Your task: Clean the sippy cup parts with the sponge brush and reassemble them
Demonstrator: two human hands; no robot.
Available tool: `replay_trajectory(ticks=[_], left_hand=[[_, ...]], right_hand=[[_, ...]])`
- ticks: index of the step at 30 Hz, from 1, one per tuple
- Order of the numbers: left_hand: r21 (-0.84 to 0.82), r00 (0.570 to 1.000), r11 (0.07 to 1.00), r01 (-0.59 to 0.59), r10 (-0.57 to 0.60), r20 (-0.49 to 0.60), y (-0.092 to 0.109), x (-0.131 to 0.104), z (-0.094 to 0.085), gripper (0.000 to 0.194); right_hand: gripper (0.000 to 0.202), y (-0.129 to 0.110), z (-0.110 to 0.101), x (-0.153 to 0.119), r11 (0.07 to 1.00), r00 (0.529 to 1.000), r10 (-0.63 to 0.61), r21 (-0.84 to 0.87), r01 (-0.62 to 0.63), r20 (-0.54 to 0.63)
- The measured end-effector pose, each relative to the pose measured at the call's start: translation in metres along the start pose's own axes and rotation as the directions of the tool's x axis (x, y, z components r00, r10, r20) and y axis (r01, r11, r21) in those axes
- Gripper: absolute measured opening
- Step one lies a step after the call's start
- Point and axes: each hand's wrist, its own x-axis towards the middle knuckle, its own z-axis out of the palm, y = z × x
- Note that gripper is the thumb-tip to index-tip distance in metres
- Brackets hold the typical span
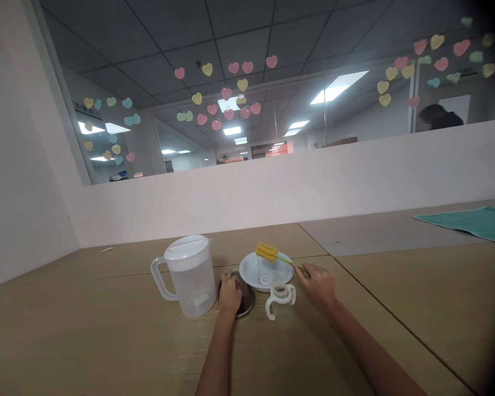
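In my right hand (319, 283) is a bottle brush (267, 252) with a yellow sponge head and a thin green handle. Its head is over a white bowl (246, 270) with a little liquid visible inside. My left hand (230, 292) grips the top of a dark, shiny cone-shaped piece (247, 301), which stands wide rim down on the table; my fingers hide part of it. Just in front of the bowl sits a white ring-shaped piece with two curved arms (280, 297). Left of the cone stands a clear plastic pitcher (193, 283) with a white lid.
The brown tabletop (127, 330) has seams between its panels. A teal cloth (478, 223) lies at the far right, and a small pale scrap (106, 250) at the back left. Behind runs a white wall (251, 195) beneath a window with heart-shaped notes; a person (445, 118) is beyond the glass.
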Motion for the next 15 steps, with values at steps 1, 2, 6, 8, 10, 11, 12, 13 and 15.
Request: replay_trajectory(ticks=[1, 2, 6, 8, 10, 11, 12, 13, 15], left_hand=[[0.011, 1.000, 1.000, 0.002, -0.002, -0.002, 0.000, 0.000, -0.001, 0.026], [0.024, 1.000, 1.000, 0.009, -0.009, -0.008, 0.000, 0.000, -0.002, 0.028], [0.071, 0.998, 0.996, 0.052, -0.051, -0.025, -0.003, -0.001, -0.006, 0.031], [0.081, 0.998, 0.995, 0.057, -0.056, -0.016, -0.003, -0.002, -0.008, 0.033], [0.090, 0.998, 0.994, 0.058, -0.057, -0.013, -0.001, -0.004, -0.012, 0.038], [0.085, 0.998, 0.995, 0.061, -0.059, -0.031, 0.002, -0.004, -0.015, 0.040], [0.068, 0.996, 0.996, 0.064, -0.059, -0.068, 0.007, -0.004, -0.019, 0.040], [0.038, 0.992, 0.998, 0.060, -0.055, -0.117, 0.013, -0.004, -0.023, 0.039], [-0.064, 0.975, 0.998, 0.004, -0.018, -0.222, 0.030, -0.002, -0.030, 0.036]], right_hand=[[0.044, 0.000, 0.000, 0.000, 1.000, 1.000, 0.000, -0.001, 0.000, -0.001], [0.044, 0.000, 0.001, 0.000, 1.000, 1.000, 0.000, -0.002, 0.000, -0.004], [0.043, 0.001, 0.001, 0.000, 1.000, 1.000, -0.006, -0.007, 0.006, -0.016], [0.045, 0.000, 0.001, 0.001, 1.000, 1.000, -0.006, -0.014, 0.006, -0.019], [0.046, 0.000, 0.001, 0.001, 1.000, 1.000, 0.004, -0.027, -0.004, -0.025], [0.047, 0.000, 0.001, 0.001, 0.999, 1.000, 0.010, -0.032, -0.011, -0.027], [0.047, 0.000, 0.002, 0.001, 0.999, 0.999, 0.019, -0.034, -0.020, -0.028], [0.047, 0.001, 0.002, 0.001, 0.999, 0.999, 0.031, -0.035, -0.032, -0.027], [0.048, 0.002, 0.003, 0.000, 0.998, 0.998, 0.063, -0.031, -0.063, -0.017]])
